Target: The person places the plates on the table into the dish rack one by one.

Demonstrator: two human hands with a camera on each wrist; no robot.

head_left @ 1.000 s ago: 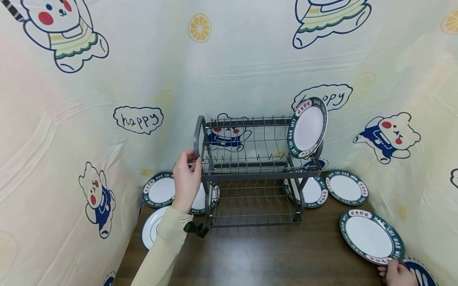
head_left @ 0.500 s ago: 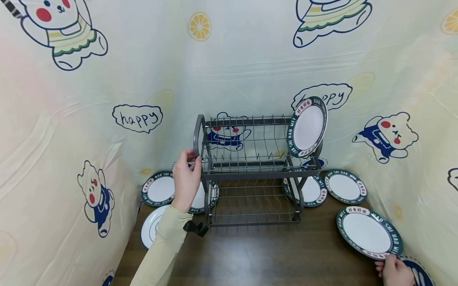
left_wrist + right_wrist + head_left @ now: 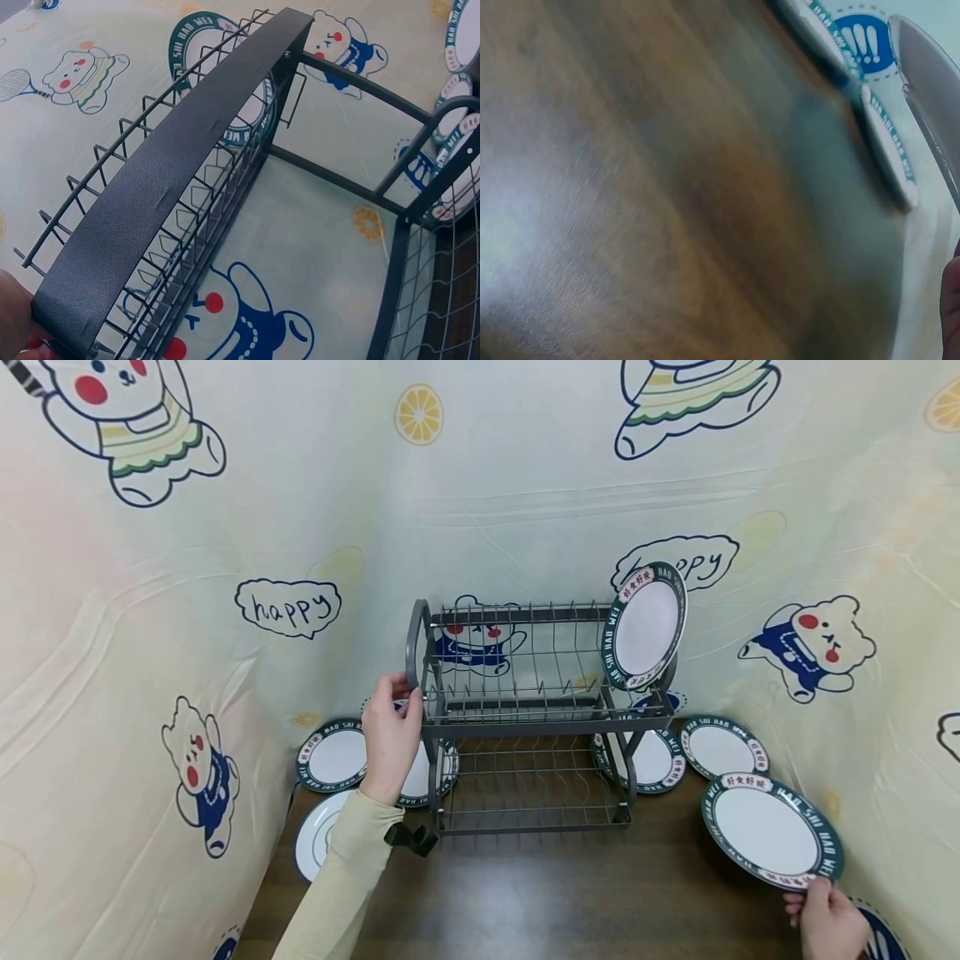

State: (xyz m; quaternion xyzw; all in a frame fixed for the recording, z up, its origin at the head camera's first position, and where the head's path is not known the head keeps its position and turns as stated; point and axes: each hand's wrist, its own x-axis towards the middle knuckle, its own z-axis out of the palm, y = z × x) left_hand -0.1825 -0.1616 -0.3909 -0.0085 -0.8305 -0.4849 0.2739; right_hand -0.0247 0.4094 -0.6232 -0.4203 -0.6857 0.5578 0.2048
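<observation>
A dark grey two-tier dish rack (image 3: 540,727) stands at the back of the table, and my left hand (image 3: 392,735) grips its left end frame. In the left wrist view part of that hand (image 3: 15,319) shows at the end of the rack's upper tier (image 3: 150,180). One green-rimmed white plate (image 3: 647,627) stands tilted at the right end of the upper tier. At the lower right, my right hand (image 3: 831,920) pinches the near rim of another green-rimmed plate (image 3: 767,828), which is raised off the table. The right wrist view catches this plate's underside (image 3: 934,90).
Flat on the table lie several green-rimmed plates: one at the left (image 3: 333,758), one behind the rack's right legs (image 3: 656,762), one at the right (image 3: 723,750). A plain white plate (image 3: 313,839) sits by my left forearm. Patterned cloth (image 3: 480,510) encloses the back and sides.
My right hand has lifted the green-rimmed plate a little, moving it up and slightly left in the head view. My left hand and the rack have stayed put.
</observation>
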